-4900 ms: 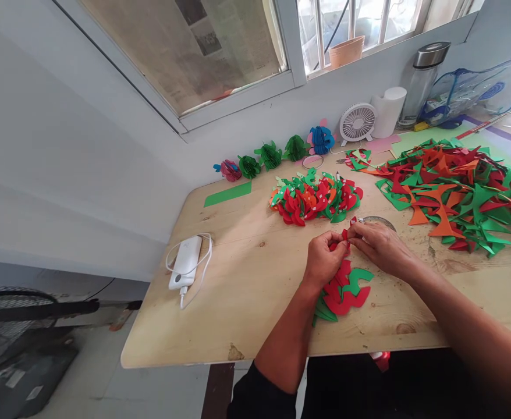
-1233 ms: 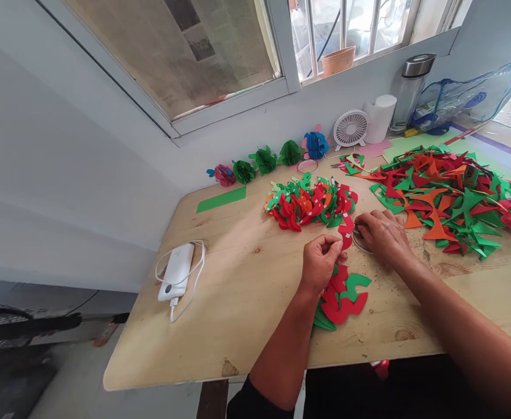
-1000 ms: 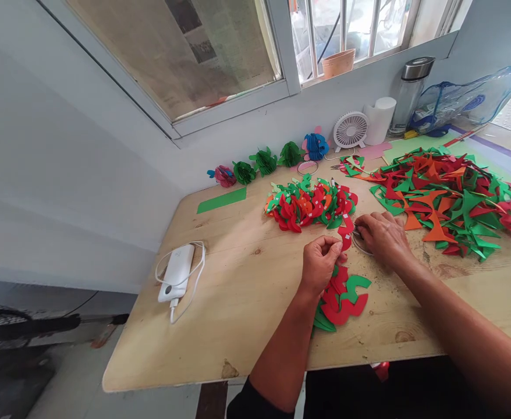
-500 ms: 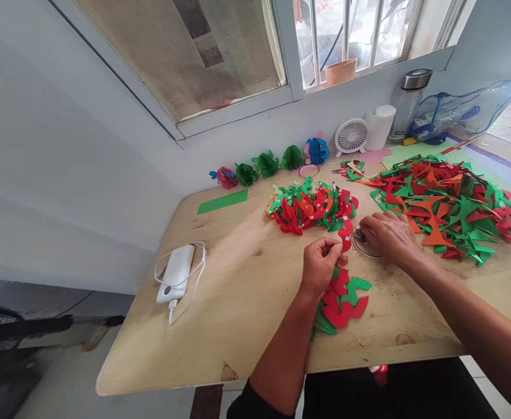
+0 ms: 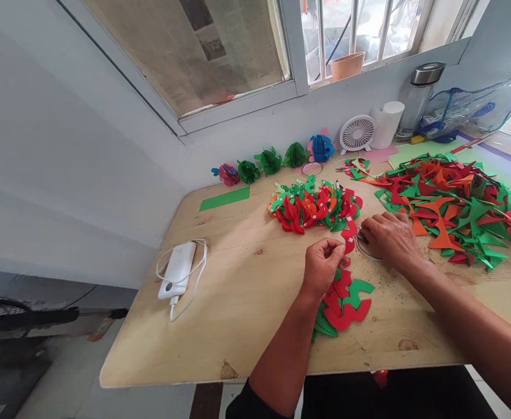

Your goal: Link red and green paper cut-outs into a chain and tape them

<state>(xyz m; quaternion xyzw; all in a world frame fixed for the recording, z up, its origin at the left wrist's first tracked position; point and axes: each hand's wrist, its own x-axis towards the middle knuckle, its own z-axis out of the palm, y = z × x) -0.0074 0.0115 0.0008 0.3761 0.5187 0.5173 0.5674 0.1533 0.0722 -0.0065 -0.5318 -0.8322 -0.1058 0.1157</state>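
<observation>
My left hand (image 5: 324, 265) is closed in a pinch at the edge of a curved red paper cutout (image 5: 349, 237) that bears small white squares. To its right, my right hand (image 5: 389, 238) lies low over the table with curled fingers at a pale ring (image 5: 366, 251). A small dark, metallic-looking thing shows at those fingertips, too covered to name. Below my left hand lie loose red paper cutouts (image 5: 340, 314) and green paper cutouts (image 5: 360, 291). Just beyond both hands is a heap of red, green and orange cutouts (image 5: 312, 209) with white squares on many.
Paper offcuts (image 5: 451, 203) are piled at the right. Along the wall stand several folded-paper figures (image 5: 269, 162), a white fan (image 5: 357, 134), a white cylinder (image 5: 387, 123) and a glass flask (image 5: 419, 102). A power bank with cable (image 5: 179, 270) lies left, near a green strip (image 5: 224, 198).
The view has shifted slightly. My hands keep nearly the same places, the left one at the red cutout and the right one at the ring.
</observation>
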